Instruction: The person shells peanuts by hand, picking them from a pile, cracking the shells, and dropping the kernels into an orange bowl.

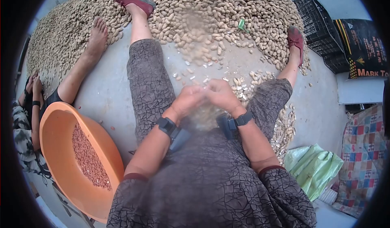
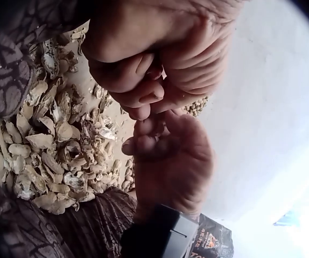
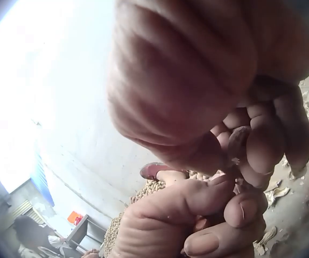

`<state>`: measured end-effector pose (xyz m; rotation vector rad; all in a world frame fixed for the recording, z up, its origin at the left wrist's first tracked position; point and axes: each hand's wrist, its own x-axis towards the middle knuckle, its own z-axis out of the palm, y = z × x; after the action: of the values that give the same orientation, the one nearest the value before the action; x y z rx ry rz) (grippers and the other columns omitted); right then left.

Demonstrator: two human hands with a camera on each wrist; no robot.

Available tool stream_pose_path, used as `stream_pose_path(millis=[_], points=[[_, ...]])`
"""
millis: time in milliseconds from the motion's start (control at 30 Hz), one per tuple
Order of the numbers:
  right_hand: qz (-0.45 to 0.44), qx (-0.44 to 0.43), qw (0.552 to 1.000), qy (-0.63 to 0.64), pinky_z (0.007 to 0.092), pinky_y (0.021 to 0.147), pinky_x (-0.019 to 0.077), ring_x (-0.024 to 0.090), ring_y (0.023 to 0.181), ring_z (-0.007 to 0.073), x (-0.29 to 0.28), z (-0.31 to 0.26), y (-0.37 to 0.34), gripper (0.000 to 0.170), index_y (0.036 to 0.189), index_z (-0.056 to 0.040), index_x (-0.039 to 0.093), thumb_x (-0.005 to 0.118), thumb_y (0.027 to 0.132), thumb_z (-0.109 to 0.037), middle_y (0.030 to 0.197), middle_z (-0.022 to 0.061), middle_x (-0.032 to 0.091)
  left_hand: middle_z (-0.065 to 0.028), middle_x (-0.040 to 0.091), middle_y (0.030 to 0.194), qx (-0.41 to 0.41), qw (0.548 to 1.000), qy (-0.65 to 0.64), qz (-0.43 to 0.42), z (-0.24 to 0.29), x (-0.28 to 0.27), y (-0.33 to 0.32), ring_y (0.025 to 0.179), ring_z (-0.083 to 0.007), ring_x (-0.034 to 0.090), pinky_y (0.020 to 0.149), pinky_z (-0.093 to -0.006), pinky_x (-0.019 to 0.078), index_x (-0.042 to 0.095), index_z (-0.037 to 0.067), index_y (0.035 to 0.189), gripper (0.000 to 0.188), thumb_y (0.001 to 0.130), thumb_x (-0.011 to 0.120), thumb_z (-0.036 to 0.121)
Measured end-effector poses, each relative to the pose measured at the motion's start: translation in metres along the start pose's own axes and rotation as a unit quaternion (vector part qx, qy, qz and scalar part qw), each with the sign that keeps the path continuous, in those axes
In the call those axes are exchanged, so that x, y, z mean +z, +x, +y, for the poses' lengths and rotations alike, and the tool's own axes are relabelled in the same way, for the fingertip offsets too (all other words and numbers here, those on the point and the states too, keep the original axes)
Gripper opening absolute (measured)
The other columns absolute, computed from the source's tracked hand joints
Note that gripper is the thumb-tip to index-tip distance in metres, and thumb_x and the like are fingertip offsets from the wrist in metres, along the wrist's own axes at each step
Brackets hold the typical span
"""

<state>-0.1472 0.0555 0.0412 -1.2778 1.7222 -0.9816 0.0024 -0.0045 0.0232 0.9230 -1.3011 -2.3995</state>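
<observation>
In the head view my left hand (image 1: pixel 189 100) and right hand (image 1: pixel 222 95) meet at the fingertips, above blurred peanut shells between the legs. Curled fingers of the left hand (image 3: pixel 170 215) hold a reddish peanut kernel (image 3: pixel 202 221), partly hidden. The right hand (image 3: pixel 197 80) pinches a small brown peanut piece (image 3: pixel 238 141) between thumb and fingers; whether it is shell or whole nut is unclear. In the left wrist view the left hand (image 2: pixel 160 54) is above the right hand (image 2: pixel 176 166), beside broken shells (image 2: pixel 63 140).
Unshelled peanuts (image 1: pixel 195 8) form a large heap in front. An orange basin (image 1: pixel 109 146) with red kernels (image 1: pixel 87 159) stands at the left, near another person's bare leg (image 1: pixel 81 67). Black crates (image 1: pixel 319 29), a printed sack (image 1: pixel 363 49) and a green bag (image 1: pixel 315 171) lie right.
</observation>
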Motion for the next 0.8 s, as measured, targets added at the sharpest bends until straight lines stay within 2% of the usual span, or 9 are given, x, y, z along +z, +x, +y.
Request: stream_pose_path(millis=[67, 100, 167, 400, 600, 667, 700, 767, 800], points=[[-0.001, -0.004, 0.999, -0.053, 0.0256, 0.054, 0.0412, 0.049, 0.059, 0.0081, -0.001, -0.014, -0.004, 0.015, 0.070, -0.0006, 0.059, 0.063, 0.077, -0.013, 0.063, 0.0015, 0.057, 0.0006, 0.054, 0.068, -0.011, 0.994, -0.107, 0.016, 0.002, 0.002, -0.001, 0.049, -0.0033, 0.042, 0.043, -0.0174, 0.0304, 0.058, 0.003, 0.087, 0.010, 0.089, 0.053, 0.011], [-0.001, -0.004, 0.999, -0.053, 0.0256, 0.054, 0.0412, 0.049, 0.059, 0.0081, 0.000, -0.018, -0.004, 0.015, 0.070, -0.0006, 0.059, 0.063, 0.077, -0.013, 0.063, 0.0015, 0.057, 0.0006, 0.054, 0.068, -0.010, 0.994, -0.107, 0.016, 0.001, 0.000, 0.000, 0.049, -0.0033, 0.042, 0.043, -0.0174, 0.0304, 0.058, 0.003, 0.087, 0.010, 0.089, 0.053, 0.011], [0.042, -0.029, 0.998, -0.038, 0.0335, 0.050, 0.0443, 0.055, 0.052, 0.0206, 0.002, -0.022, -0.005, 0.021, 0.068, 0.0003, 0.059, 0.063, 0.076, -0.019, 0.059, 0.0143, 0.057, 0.0002, 0.055, 0.069, -0.013, 0.989, -0.145, 0.032, -0.005, -0.004, 0.002, 0.049, -0.0032, 0.042, 0.042, -0.0170, 0.0313, 0.059, 0.003, 0.086, 0.011, 0.089, 0.052, 0.011], [0.075, -0.033, 0.996, -0.045, 0.0336, 0.049, 0.0442, 0.055, 0.051, 0.0204, 0.005, -0.017, -0.002, 0.020, 0.067, 0.0004, 0.058, 0.063, 0.076, -0.017, 0.058, 0.0143, 0.057, -0.0016, 0.056, 0.068, 0.037, 0.990, -0.134, -0.010, -0.014, -0.005, 0.008, 0.051, -0.0035, 0.043, 0.045, -0.0174, 0.0335, 0.060, 0.003, 0.086, 0.010, 0.087, 0.052, 0.007], [0.016, -0.008, 0.999, -0.051, 0.0364, 0.056, 0.0460, 0.058, 0.057, 0.0282, -0.013, 0.000, 0.009, 0.022, 0.068, -0.0002, 0.059, 0.061, 0.075, -0.021, 0.064, 0.0166, 0.059, -0.0026, 0.055, 0.069, -0.013, 0.990, -0.102, 0.101, 0.001, 0.002, 0.001, 0.051, -0.0047, 0.042, 0.046, -0.0168, 0.0327, 0.060, 0.001, 0.085, 0.009, 0.086, 0.052, 0.005], [-0.103, 0.037, 0.987, -0.120, 0.0266, 0.056, 0.0447, 0.054, 0.059, 0.0098, -0.031, 0.007, 0.019, 0.019, 0.071, 0.0000, 0.063, 0.063, 0.077, -0.018, 0.060, 0.0040, 0.060, -0.0031, 0.054, 0.070, -0.038, 0.982, -0.142, 0.118, 0.004, -0.006, 0.003, 0.051, -0.0060, 0.042, 0.042, -0.0163, 0.0301, 0.059, 0.001, 0.085, 0.010, 0.087, 0.051, 0.007], [-0.106, 0.038, 0.986, -0.122, 0.0266, 0.056, 0.0447, 0.054, 0.059, 0.0098, -0.039, 0.006, 0.023, 0.019, 0.071, 0.0000, 0.063, 0.063, 0.077, -0.018, 0.060, 0.0040, 0.060, -0.0031, 0.054, 0.070, -0.038, 0.981, -0.145, 0.119, 0.007, -0.007, 0.003, 0.051, -0.0060, 0.042, 0.042, -0.0163, 0.0301, 0.059, 0.001, 0.085, 0.010, 0.087, 0.051, 0.007], [-0.020, 0.024, 0.943, -0.330, 0.0306, 0.056, 0.0461, 0.058, 0.057, 0.0177, -0.050, 0.004, 0.029, 0.024, 0.070, -0.0005, 0.063, 0.064, 0.077, -0.023, 0.060, 0.0101, 0.061, -0.0037, 0.054, 0.070, -0.036, 0.972, -0.227, 0.054, 0.010, -0.006, 0.001, 0.049, -0.0058, 0.041, 0.039, -0.0164, 0.0274, 0.057, 0.001, 0.086, 0.012, 0.089, 0.050, 0.010], [-0.022, 0.026, 0.943, -0.331, 0.0306, 0.056, 0.0461, 0.058, 0.057, 0.0177, -0.052, 0.009, 0.038, 0.024, 0.070, -0.0005, 0.063, 0.064, 0.077, -0.023, 0.060, 0.0101, 0.061, -0.0037, 0.054, 0.070, -0.038, 0.971, -0.230, 0.055, 0.007, -0.006, 0.004, 0.049, -0.0058, 0.041, 0.039, -0.0164, 0.0274, 0.057, 0.001, 0.086, 0.012, 0.089, 0.050, 0.010]])
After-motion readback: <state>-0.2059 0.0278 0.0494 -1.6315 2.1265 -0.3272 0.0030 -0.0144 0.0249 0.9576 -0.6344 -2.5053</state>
